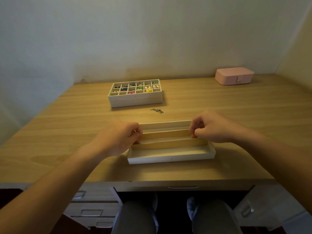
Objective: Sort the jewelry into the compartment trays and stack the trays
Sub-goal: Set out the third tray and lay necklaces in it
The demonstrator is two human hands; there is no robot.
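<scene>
Pale walls (pixel 152 39) close in behind a wood-grain worktop (pixel 67 132), where a person sits with both bare forearms reaching forward. Under the hands lies a long white tray (pixel 171 157) split lengthwise into narrow lanes. The left hand (pixel 121 137) sits at the tray's left end and the right hand (pixel 214 127) at its right end. On both, the fingers are curled, with thumb and fingertips pinched together over the middle lanes. Whether they grip a divider or something finer cannot be told.

Beyond the hands, and slightly toward the left one, a gridded tray (pixel 135 97) rests squarely on a second tray (pixel 136 103). Many of its small cells hold coloured jewelry (pixel 148 90). A loose silver chain (pixel 157 110) lies on the bare wood between that stack and the hands, touching neither. Far beyond the right hand, near the wall, stands a closed pink case (pixel 234 76). Drawers (pixel 92 211) show below the worktop's near edge.
</scene>
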